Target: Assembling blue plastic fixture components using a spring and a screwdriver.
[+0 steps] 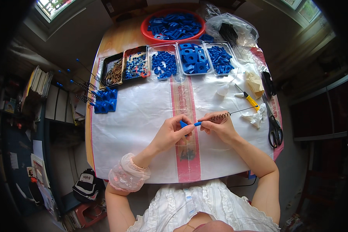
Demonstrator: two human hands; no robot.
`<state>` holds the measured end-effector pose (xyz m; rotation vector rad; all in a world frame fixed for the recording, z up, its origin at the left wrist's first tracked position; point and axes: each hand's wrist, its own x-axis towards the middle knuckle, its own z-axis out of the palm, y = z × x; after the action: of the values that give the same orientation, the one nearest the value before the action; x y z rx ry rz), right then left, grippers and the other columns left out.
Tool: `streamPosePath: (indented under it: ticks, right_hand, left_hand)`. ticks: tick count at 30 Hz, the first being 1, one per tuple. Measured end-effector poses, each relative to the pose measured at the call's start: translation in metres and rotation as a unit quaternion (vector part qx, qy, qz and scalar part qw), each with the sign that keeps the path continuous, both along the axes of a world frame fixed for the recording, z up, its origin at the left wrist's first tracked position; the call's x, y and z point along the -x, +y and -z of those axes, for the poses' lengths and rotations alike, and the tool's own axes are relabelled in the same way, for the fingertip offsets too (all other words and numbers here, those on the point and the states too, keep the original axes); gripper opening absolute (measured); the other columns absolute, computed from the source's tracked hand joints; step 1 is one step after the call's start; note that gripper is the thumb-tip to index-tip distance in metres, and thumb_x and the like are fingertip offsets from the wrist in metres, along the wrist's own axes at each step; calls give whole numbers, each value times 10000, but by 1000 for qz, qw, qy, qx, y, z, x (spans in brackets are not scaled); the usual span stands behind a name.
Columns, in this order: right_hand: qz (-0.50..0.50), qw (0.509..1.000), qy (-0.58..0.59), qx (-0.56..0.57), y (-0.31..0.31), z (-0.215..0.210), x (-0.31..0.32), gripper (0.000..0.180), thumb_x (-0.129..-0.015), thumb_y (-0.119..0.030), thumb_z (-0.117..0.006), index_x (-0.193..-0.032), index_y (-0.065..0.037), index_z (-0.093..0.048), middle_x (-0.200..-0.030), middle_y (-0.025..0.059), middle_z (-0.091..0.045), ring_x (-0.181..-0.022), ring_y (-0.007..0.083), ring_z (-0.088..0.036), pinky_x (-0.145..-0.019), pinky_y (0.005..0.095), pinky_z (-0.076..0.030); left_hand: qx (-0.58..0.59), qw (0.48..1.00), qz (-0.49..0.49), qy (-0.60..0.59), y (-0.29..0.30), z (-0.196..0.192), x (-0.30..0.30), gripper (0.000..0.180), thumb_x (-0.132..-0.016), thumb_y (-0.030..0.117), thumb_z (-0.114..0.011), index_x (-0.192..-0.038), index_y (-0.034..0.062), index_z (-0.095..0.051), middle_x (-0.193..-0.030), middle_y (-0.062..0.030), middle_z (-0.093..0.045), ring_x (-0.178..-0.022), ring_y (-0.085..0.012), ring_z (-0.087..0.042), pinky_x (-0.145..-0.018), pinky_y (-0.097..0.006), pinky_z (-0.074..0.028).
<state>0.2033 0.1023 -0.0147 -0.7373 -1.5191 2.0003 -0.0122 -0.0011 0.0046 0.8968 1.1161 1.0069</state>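
Note:
Over the middle of the table, my left hand pinches a small blue plastic piece between thumb and fingers. Just right of it, my right hand grips a black coiled spring wire. A blue sleeve sits at the wire's near end, pointing at the piece in my left hand. Whether the two touch, I cannot tell for sure. From the coil the wire runs straight out to the right, over a yellow-handled tool, and ends in a blue tip.
Open trays of screws, small mixed parts and blue pieces line the back, before a red basin. Blue bases with springs stand at left. Black scissors, crumpled tissue and a plastic bag lie right.

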Motion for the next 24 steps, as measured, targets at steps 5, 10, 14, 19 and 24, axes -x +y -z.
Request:
streamPosePath:
  ticks: [5, 10, 14, 19, 24]
  right_hand:
    - [27, 999, 1, 16, 0, 0, -1, 66, -915, -47, -755, -940, 14, -760, -780, 81, -730, -654, 100, -662, -558, 231, -503]
    - [35, 999, 15, 35, -3, -1, 0, 67, -910, -46, -758, -901, 20, -749, -746, 85, -719, -626, 106, -661, -523, 229, -491]
    - [44, 998, 8, 38, -4, -1, 0, 76, -906, -46, -760, -892, 26, -744, -739, 94, -718, -616, 109, -663, -504, 228, -482]
    - [42, 998, 17, 51, -4, -1, -1, 79, -902, -48, -765, -884, 27, -742, -728, 98, -714, -612, 110, -666, -491, 230, -477]
    - [46, 997, 19, 55, -4, -2, -1, 79, -897, -46, -768, -877, 25, -739, -723, 95, -711, -613, 112, -670, -487, 232, -476]
  left_hand:
    - [1, 1000, 5, -9, 1, 1, 2, 191, -1006, 230, -669, -1037, 43, -649, -830, -41, -694, -667, -73, -671, -537, -191, -518]
    - [48, 995, 16, -85, 2, 3, 5, 192, -1009, 242, -663, -1001, 51, -647, -809, -51, -687, -608, -76, -664, -514, -197, -524]
    - [76, 992, 18, -97, 2, 2, 6, 217, -1009, 270, -657, -984, 55, -632, -814, -65, -690, -599, -88, -661, -502, -202, -500]
    - [82, 991, 28, -105, 3, -1, 7, 219, -1013, 268, -648, -990, 51, -625, -809, -70, -684, -594, -92, -653, -506, -205, -496]
    - [83, 991, 33, -104, 3, 0, 8, 222, -1016, 273, -644, -995, 54, -620, -813, -69, -685, -598, -93, -651, -517, -207, -500]
